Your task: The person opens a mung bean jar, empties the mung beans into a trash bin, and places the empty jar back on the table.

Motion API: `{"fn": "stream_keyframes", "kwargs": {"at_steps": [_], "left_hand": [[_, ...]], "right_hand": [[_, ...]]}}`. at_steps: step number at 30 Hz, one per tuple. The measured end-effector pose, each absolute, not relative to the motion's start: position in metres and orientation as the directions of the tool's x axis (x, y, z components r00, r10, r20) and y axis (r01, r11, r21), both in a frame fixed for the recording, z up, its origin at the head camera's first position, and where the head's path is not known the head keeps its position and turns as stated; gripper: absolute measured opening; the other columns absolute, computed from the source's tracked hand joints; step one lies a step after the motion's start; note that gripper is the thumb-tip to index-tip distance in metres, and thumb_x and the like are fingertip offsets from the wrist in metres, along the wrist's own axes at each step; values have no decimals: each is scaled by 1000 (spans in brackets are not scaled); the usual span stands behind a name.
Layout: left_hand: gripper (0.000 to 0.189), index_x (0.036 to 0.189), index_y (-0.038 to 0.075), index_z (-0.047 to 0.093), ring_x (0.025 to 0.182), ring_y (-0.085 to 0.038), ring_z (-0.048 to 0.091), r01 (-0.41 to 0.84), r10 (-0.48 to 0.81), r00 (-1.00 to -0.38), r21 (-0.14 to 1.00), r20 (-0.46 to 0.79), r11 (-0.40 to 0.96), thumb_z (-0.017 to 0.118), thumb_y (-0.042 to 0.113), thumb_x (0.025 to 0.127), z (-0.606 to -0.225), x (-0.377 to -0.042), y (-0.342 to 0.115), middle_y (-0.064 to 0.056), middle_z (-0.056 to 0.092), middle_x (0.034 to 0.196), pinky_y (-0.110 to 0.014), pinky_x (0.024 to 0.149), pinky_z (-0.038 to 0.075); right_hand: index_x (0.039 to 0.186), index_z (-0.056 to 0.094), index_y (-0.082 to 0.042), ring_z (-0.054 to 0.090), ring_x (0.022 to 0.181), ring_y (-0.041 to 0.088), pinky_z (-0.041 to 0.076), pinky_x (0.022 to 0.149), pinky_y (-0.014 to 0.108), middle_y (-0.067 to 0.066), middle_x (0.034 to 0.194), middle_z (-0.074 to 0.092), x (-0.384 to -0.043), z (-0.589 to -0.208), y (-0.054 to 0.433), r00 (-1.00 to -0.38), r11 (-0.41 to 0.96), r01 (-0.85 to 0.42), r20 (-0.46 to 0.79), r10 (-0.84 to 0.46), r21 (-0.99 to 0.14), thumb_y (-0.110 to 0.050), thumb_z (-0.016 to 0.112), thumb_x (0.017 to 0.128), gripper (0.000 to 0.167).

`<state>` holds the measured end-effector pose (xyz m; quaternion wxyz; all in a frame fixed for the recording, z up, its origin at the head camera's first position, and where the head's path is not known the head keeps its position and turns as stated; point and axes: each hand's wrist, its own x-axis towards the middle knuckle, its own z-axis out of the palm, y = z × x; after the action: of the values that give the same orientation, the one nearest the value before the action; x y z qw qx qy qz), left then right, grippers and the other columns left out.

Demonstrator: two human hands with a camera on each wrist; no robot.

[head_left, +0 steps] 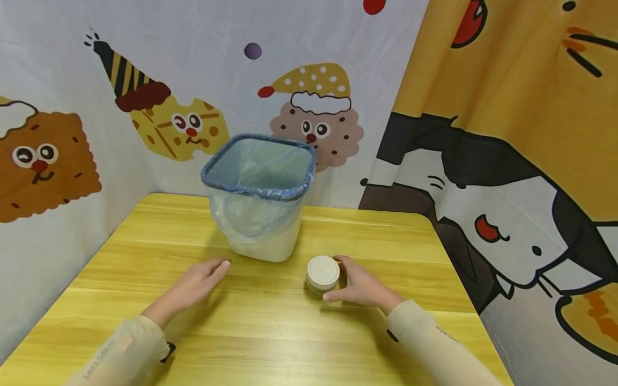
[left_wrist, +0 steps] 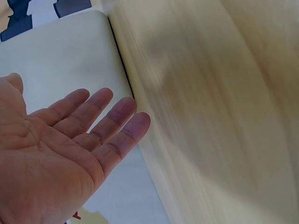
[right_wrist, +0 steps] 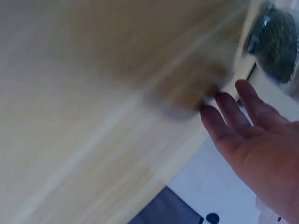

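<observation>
A small round jar (head_left: 322, 274) with a cream lid stands upright on the table, right of the bin. My right hand (head_left: 359, 284) is at its right side, thumb near the front and a finger near the back, with a gap at the palm. In the right wrist view the jar (right_wrist: 276, 46) shows dark greenish contents through its clear wall, beyond the fingers (right_wrist: 222, 128), which are loosely bent. My left hand (head_left: 195, 287) hovers over the table with nothing in it; in the left wrist view its palm and fingers (left_wrist: 119, 135) are extended.
A white bin (head_left: 265, 249) with a blue rim and a clear plastic liner stands at the back of the wooden table (head_left: 270, 343). Behind hangs a white cloth (head_left: 203, 32) printed with cartoon figures, and a yellow one (head_left: 507, 91) is on the right.
</observation>
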<state>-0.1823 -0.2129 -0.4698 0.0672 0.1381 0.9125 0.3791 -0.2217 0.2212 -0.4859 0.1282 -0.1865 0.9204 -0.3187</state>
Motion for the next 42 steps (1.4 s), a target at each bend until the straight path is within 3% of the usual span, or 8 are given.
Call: {"fn": "stream_keyframes", "kwargs": {"at_steps": [6, 15, 24, 30, 35, 41, 42], "left_hand": [[68, 154, -12, 47, 141, -53, 54, 212, 313, -950, 717, -9, 664, 37, 44, 117, -472, -180, -210, -34, 54, 154, -67, 115, 46], [68, 154, -11, 49, 143, -53, 54, 190, 302, -953, 728, -25, 659, 38, 45, 117, -475, -179, -209, -33, 55, 154, -66, 116, 46], [69, 155, -11, 47, 146, -53, 49, 178, 310, -950, 742, -43, 647, 37, 46, 117, -474, -176, -205, -33, 52, 157, -67, 119, 42], [62, 152, -4, 55, 136, -46, 62, 203, 338, -941, 747, -30, 633, 42, 45, 116, -467, -172, -192, -26, 61, 151, -63, 111, 51], [53, 149, 4, 61, 123, -34, 71, 279, 379, -924, 749, 41, 601, 49, 41, 114, -455, -167, -172, -17, 69, 144, -53, 101, 60], [51, 150, 7, 60, 129, -38, 67, 459, 421, -874, 692, 241, 557, 64, 36, 108, -435, -159, -137, -12, 67, 148, -56, 101, 59], [54, 152, 8, 59, 124, -36, 69, 480, 425, -865, 687, 267, 545, 67, 36, 106, -431, -158, -130, -11, 66, 150, -56, 102, 59]], "right_hand": [[165, 32, -5, 60, 138, 32, 49, 115, 57, 12, 152, 58, -221, -494, 208, -918, 641, -191, -97, -385, -743, -46, 98, 76, 118], [156, 43, -8, 62, 133, 27, 48, 115, 51, 10, 145, 62, -221, -500, 199, -916, 493, -131, -85, -392, -860, -26, 97, 78, 96], [157, 40, 1, 63, 121, 19, 52, 104, 31, 17, 141, 62, -216, -498, 222, -883, 285, 39, -167, -439, -958, -23, 82, 91, 82], [158, 27, 11, 64, 119, 18, 58, 103, 32, 8, 137, 60, -208, -490, 231, -825, 32, 166, -156, -542, -986, -20, 69, 99, 79], [154, 34, 4, 66, 119, 14, 57, 104, 29, 0, 134, 64, -201, -481, 232, -797, -92, 200, -107, -594, -975, -26, 70, 100, 71], [143, 51, -9, 65, 119, 13, 53, 107, 28, -2, 133, 68, -195, -464, 225, -747, -159, 168, -20, -665, -973, -33, 76, 97, 57], [143, 52, -10, 65, 120, 13, 53, 108, 29, -2, 133, 68, -194, -460, 222, -733, -167, 161, -5, -680, -973, -34, 77, 96, 58]]}}
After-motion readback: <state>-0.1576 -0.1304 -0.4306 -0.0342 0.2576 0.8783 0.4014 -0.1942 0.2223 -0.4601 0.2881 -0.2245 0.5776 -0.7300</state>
